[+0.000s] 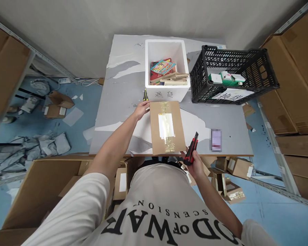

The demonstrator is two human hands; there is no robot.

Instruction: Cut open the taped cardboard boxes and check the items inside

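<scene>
A taped cardboard box [157, 136] with a white label lies at the table's front edge, in front of me. My left hand [141, 110] grips its far left corner, thumb and fingers closed there. In my right hand [196, 165] is a red and black box cutter [191, 150], its tip pointing up and away from me. That hand is beside the box's near right corner, and its fingers seem to touch the corner. Behind the box stands a white foam bin [166, 93] with several books [162, 68] in it. A yellow and black tool [145, 95] lies by the bin's left side.
A black plastic crate [234, 94] with green and white packets stands at the table's right back. A phone-like blurred item [216, 140] lies on the table [236, 136] to the right. Opened cartons [231, 191] and grey bags [41, 147] litter the floor; a large carton [41, 191] stands front left.
</scene>
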